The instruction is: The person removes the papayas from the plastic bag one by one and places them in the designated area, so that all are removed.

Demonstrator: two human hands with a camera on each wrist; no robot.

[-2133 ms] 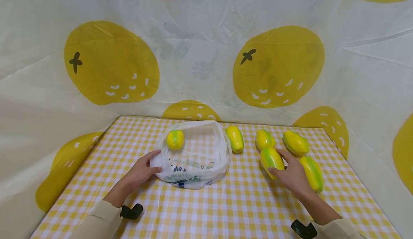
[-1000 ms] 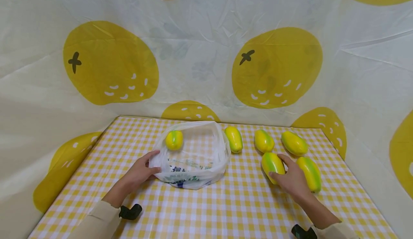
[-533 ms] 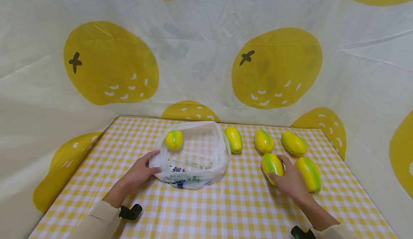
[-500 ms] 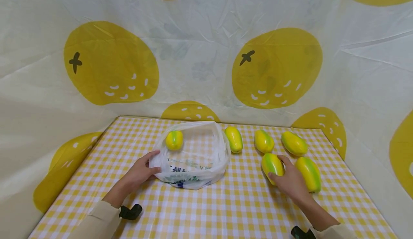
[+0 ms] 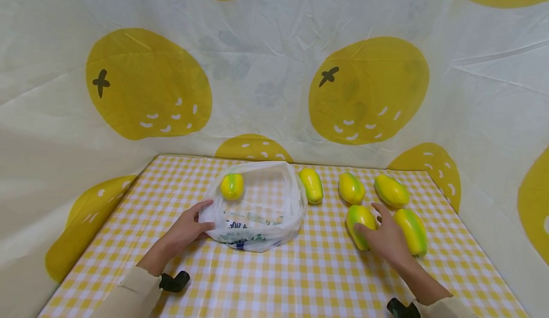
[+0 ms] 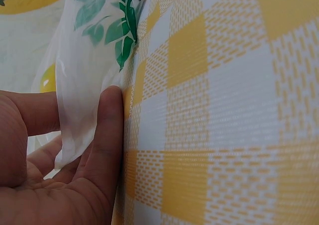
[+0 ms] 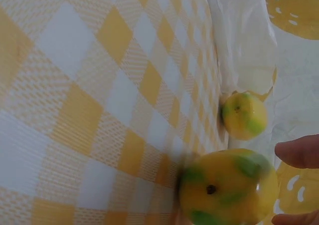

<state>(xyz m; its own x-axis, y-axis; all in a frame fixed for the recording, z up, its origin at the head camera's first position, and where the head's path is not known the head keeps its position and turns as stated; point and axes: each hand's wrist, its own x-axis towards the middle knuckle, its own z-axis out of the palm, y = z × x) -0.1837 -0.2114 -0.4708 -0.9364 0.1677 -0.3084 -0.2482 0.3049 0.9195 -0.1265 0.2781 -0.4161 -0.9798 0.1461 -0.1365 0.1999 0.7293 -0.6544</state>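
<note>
A white plastic bag (image 5: 296,208) with green print lies on the table, its mouth spread wide. One oblong yellow-and-green fruit (image 5: 232,187), like a papaya, shows at its back left. My left hand (image 5: 187,227) holds the bag's left edge; in the left wrist view the plastic (image 6: 79,85) passes between thumb and fingers. On the right, my right hand (image 5: 388,234) is spread over a similar near fruit (image 5: 358,218). In the right wrist view the visible digits stand a little apart from that fruit (image 7: 229,187).
Other matching fruits lie about: one by the bag's right side (image 5: 312,186), one behind the near fruit (image 5: 351,188), one at back right (image 5: 392,190), one right of my right hand (image 5: 411,232). A checked cloth (image 5: 266,284) covers the table; a fruit-print curtain (image 5: 261,79) hangs behind.
My right hand has drawn the near fruit slightly toward me, away from the one behind it. Its fingers have since loosened from the fruit. The left hand and bag stay put.
</note>
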